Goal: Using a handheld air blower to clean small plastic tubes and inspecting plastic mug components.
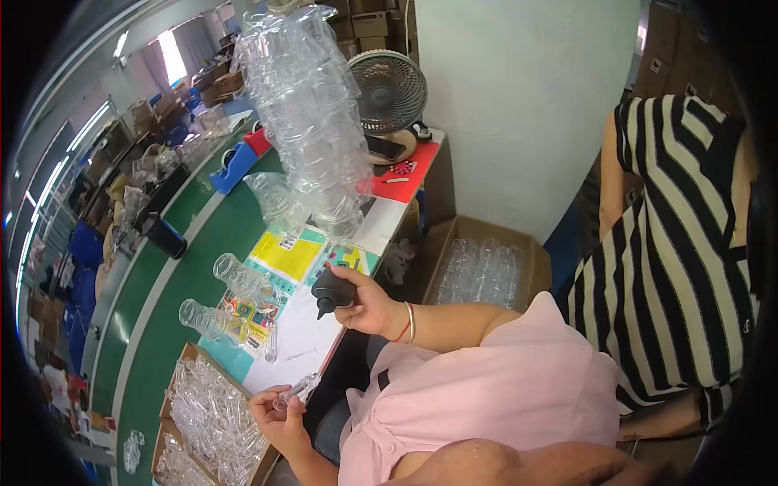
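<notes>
In my right hand (369,304) is a black squeeze bottle (332,290), its pointed nozzle tipped downward over the white paper on the table. My left hand (279,417) pinches a small clear tube-like piece (298,392) with a rounded end, near the table's edge. The nozzle and the clear piece are apart. Two clear flared vessels (212,321) lie tilted on the table to the left of the bottle. Beside them, a slim clear tube (271,343) rests on the paper.
An open carton (170,381) full of clear pieces stands beside my left hand. A tall stack of clear wrapped vessels (300,105), a blue tape dispenser (235,166) and a fan (389,91) are farther back. Another carton (531,251) sits by the pillar. A person in stripes (673,235) is at right.
</notes>
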Demonstrator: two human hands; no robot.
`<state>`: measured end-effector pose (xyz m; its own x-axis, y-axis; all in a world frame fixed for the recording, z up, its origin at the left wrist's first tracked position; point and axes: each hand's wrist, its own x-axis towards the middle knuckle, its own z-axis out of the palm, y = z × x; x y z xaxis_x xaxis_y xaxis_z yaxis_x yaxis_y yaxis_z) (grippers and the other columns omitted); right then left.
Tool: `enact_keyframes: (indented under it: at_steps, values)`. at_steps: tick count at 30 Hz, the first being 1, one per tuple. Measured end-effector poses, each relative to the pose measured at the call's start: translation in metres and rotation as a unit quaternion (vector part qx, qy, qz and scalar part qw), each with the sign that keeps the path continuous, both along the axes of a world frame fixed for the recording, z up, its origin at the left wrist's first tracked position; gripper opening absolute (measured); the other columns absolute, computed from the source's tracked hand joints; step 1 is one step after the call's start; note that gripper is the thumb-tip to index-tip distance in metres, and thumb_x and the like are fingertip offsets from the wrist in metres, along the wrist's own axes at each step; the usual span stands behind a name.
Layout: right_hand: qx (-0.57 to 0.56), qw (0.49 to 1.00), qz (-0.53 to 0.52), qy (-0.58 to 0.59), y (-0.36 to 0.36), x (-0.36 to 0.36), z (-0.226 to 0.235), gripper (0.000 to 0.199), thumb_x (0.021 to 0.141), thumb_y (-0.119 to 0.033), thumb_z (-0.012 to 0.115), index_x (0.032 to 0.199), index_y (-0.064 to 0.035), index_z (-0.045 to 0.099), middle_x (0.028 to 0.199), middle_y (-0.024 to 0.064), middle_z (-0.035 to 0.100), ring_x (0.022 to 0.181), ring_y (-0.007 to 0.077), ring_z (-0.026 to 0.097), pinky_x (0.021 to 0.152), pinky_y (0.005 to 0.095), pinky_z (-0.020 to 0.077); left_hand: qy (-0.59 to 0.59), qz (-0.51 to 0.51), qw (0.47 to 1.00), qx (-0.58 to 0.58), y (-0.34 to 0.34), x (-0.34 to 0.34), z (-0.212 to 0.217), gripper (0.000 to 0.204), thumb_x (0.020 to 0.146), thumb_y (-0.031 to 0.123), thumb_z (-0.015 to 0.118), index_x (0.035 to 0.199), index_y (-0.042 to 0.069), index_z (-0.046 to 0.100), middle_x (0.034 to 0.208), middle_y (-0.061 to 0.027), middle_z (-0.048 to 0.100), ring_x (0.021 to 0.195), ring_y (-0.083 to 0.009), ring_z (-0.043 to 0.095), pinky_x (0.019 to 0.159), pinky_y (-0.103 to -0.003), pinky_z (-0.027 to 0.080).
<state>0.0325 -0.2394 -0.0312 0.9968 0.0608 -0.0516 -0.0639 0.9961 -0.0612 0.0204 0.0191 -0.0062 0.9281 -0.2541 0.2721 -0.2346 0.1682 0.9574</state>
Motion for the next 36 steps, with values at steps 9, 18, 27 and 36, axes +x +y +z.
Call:
enact_keyframes:
  at_steps: [9,18,27,36]
  values:
    - [-0.024,1.000,0.001,-0.007,-0.003,-0.004,0.004,0.025,0.086,-0.030,0.055,0.085,-0.0055,0.059,0.077,0.0073,0.063,0.038,0.0074,0.040,0.031,0.0146,0.0262,0.132,-0.116,0.971,-0.165,-0.001,-0.026,-0.007,0.036,0.089,0.032,0.051,0.109,0.002,0.047,0.087,-0.0159,0.059,0.066,-0.0205,0.057,0.057,-0.030,0.049]
    - [-0.019,0.999,0.005,0.026,-0.001,-0.003,0.005,0.024,0.086,-0.027,0.056,0.090,-0.0032,0.056,0.080,0.0137,0.061,0.043,0.0077,0.046,0.031,0.0140,0.0285,0.243,-0.339,0.908,-0.042,0.008,-0.055,-0.002,0.051,0.083,0.006,0.060,0.127,0.004,0.033,0.120,-0.0169,0.047,0.092,-0.0221,0.056,0.077,-0.034,0.048]
    - [0.004,1.000,0.017,-0.003,-0.008,0.007,-0.005,0.023,0.088,-0.029,0.053,0.085,-0.0058,0.056,0.078,0.0091,0.058,0.047,0.0073,0.046,0.031,0.0145,0.0296,0.250,-0.060,0.963,-0.079,0.014,-0.039,-0.022,0.049,0.090,0.016,0.051,0.134,0.007,0.033,0.115,-0.0198,0.054,0.061,-0.0129,0.057,0.042,-0.021,0.043]
    - [-0.007,1.000,0.004,0.030,-0.004,0.004,0.006,0.026,0.089,-0.028,0.051,0.087,-0.0031,0.055,0.073,0.0097,0.059,0.043,0.0089,0.046,0.030,0.0146,0.0302,0.177,-0.065,0.977,-0.100,0.023,0.004,-0.025,0.039,0.087,0.008,0.053,0.122,-0.002,0.039,0.094,-0.0123,0.058,0.077,-0.0140,0.056,0.061,-0.024,0.047]
